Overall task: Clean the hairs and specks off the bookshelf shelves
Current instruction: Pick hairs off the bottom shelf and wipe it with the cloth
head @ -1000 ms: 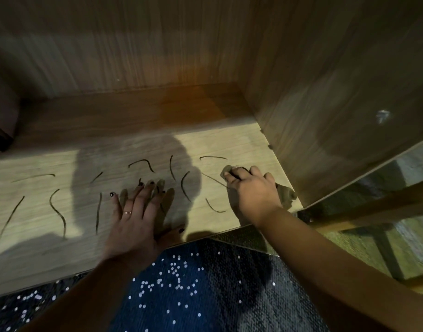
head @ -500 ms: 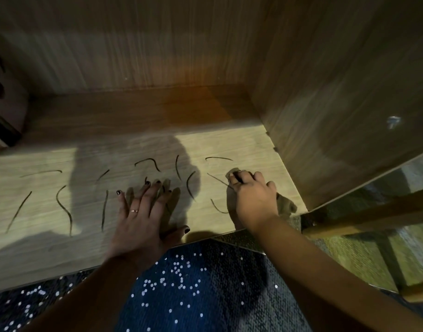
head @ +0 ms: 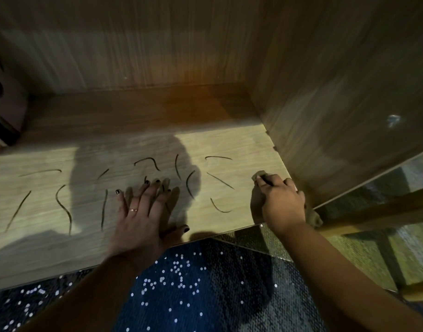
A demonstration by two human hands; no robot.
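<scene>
Your right hand (head: 281,202) is at the front right corner of the shelf (head: 38,248), just beside the side panel (head: 337,104). Its fingers are curled over a tan cloth (head: 260,174) — they grip it and press it on the wood, with one end showing past the fingertips and the other end bunched at the shelf edge beside the wrist. Your left hand (head: 143,212) lies flat on the middle of the shelf, fingers straight and spread, holding nothing (it seems only to support you). The hairs (head: 220,180) are dark curved strands, scattered in a loose band across the lit front part of the shelf, from the far left up to near the cloth; a few lie between your two hands, and one or two are at the left fingertips. I judge the wiping is only at its start, because so many strands lie on the wood. To do this step well, draw the cloth in one long stroke from the corner toward the left, with flat and even pressure — a bunched cloth may roll over thin strands and leave them. Lift the left hand before the cloth arrives, otherwise it covers hairs. Gather everything to one heap and pick it up in the cloth; do not push it over the front edge, since it would fall on the rug (head: 205,295) below. Specks I cannot make out on the wood in this light.
</scene>
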